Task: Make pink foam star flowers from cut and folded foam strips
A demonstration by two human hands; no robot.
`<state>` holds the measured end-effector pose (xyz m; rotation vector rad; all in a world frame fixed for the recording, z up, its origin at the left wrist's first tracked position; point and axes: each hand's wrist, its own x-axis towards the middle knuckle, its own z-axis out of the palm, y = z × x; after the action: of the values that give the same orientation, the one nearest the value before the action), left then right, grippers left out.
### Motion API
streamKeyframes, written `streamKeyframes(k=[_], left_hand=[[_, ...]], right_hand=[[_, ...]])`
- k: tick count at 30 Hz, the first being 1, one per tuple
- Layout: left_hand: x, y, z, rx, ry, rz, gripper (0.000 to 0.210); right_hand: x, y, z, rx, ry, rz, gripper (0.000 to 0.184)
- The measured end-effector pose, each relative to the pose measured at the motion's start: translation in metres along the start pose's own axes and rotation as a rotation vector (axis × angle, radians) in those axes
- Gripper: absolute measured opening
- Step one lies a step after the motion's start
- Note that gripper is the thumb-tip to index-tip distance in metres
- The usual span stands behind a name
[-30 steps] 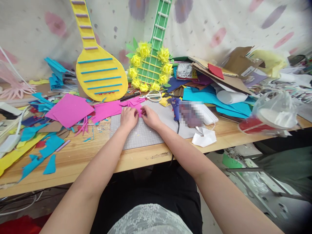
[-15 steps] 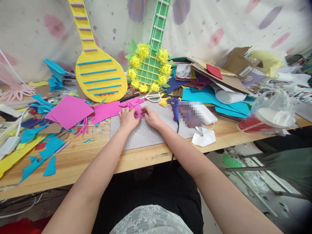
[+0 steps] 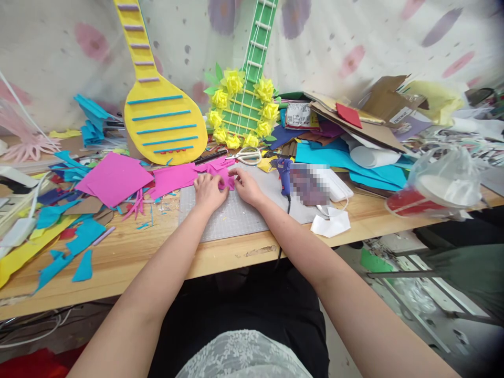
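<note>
A magenta paper piece (image 3: 226, 180) lies on the grey cutting mat (image 3: 220, 226), between my two hands. My left hand (image 3: 210, 192) rests on the mat with bent fingers, thumb and fingertips closed on the left side of this piece. From the right, my right hand (image 3: 248, 188) has its curled fingers and thumb at the piece's other edge, pinching it. Part of the paper is hidden beneath my fingers. Just behind lie scissors (image 3: 250, 155) with white handles. A blue glue gun (image 3: 284, 176) sits to the right of my right hand.
Behind the mat stand a yellow paper guitar (image 3: 165, 123) and a green one (image 3: 241, 113) ringed with yellow flowers. Magenta sheets (image 3: 115, 179) and blue scraps (image 3: 84, 236) spread leftward. Stacked card and paper (image 3: 350, 157) and a bagged red cup (image 3: 417, 199) are on the right.
My right hand's fingers have shifted slightly on the magenta piece, opening a little more space from the left hand. The whole view has moved slightly; other things lie as before.
</note>
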<state>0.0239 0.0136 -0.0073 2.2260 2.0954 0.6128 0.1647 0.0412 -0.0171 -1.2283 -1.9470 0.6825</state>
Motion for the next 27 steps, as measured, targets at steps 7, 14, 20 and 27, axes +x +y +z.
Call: streamKeyframes(k=[7,14,20,27], left_hand=[[-0.001,-0.005,-0.004,-0.066,0.033,0.064,0.016],[0.002,-0.014,-0.009,-0.194,0.007,-0.010,0.012],[0.002,-0.019,-0.009,-0.231,0.000,0.025,0.008],[0.003,-0.016,-0.008,-0.164,-0.007,0.035,0.007]], right_hand=[[0.009,0.004,-0.001,-0.067,-0.097,-0.060,0.039],[0.006,0.009,0.004,0.044,-0.084,-0.008,0.036],[0.006,0.004,-0.003,-0.016,-0.079,-0.025,0.045],[0.007,0.000,0.000,-0.081,-0.093,0.012,0.036]])
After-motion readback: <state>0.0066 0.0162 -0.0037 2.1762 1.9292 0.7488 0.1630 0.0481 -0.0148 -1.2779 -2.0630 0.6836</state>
